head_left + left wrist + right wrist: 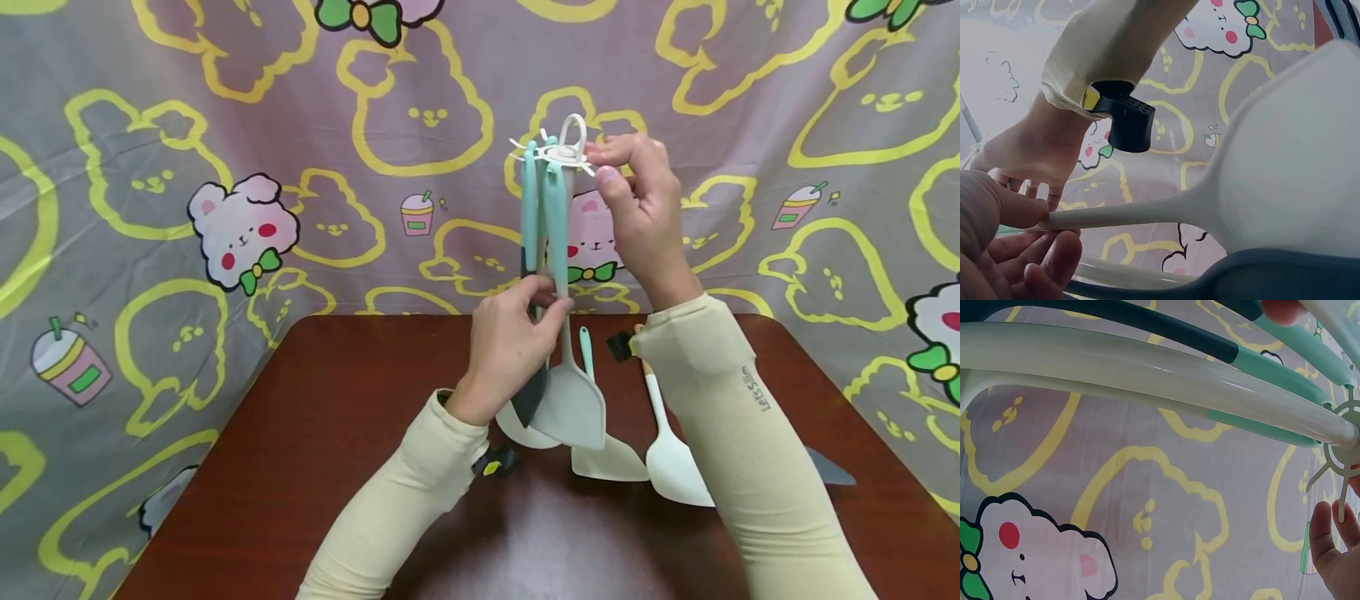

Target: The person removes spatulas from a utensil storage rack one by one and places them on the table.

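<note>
A white utensil rack (564,153) with a loop on top and hooks around its hub stands upright, several mint-handled utensils hanging from it. My right hand (641,200) pinches one of its hooks between thumb and fingers; in the right wrist view the fingertips (1321,531) are at a hook. Lower down, my left hand (513,337) pinches the handle of a pale grey spatula (573,408), whose broad blade hangs downward. The mint handle top (555,179) is up at the rack. Beside that blade hangs a dark utensil (531,396), partly hidden by the left hand.
On the brown table (315,433) lie a beige turner (611,467), a white spatula (667,467) with a wooden handle end, and a dark grey blade (831,468) partly behind the right sleeve. A patterned cloth (420,100) hangs behind the table.
</note>
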`<state>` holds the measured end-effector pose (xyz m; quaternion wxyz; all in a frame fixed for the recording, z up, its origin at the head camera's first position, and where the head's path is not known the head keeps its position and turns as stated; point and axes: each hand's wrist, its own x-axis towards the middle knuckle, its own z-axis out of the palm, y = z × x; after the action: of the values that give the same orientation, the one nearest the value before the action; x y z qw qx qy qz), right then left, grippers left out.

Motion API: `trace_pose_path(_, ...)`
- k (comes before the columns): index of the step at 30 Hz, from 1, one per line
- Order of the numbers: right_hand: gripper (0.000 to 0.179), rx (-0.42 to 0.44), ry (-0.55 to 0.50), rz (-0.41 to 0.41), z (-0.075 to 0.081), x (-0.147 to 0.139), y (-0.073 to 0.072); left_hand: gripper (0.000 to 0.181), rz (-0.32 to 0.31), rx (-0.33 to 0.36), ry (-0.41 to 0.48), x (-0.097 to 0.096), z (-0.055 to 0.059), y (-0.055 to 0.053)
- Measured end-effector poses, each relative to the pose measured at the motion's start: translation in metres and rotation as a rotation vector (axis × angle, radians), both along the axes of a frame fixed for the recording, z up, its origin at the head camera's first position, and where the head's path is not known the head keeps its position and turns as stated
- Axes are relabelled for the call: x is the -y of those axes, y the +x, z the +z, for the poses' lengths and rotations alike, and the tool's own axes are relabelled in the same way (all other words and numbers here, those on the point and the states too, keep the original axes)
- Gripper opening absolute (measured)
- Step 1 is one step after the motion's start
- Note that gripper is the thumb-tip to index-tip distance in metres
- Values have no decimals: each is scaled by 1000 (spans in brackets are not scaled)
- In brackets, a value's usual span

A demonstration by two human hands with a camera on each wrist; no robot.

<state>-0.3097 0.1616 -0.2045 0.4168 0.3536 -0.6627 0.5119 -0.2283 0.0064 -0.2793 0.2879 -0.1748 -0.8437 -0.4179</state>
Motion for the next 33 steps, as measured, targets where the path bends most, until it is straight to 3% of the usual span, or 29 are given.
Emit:
trace_pose_path(16,44,39,-35,13,3,2,2,19,-33,6,19,2,8,13)
trace_pose_path(33,39,15,-9,24,0,3,2,16,-10,1,38,17,-1,6)
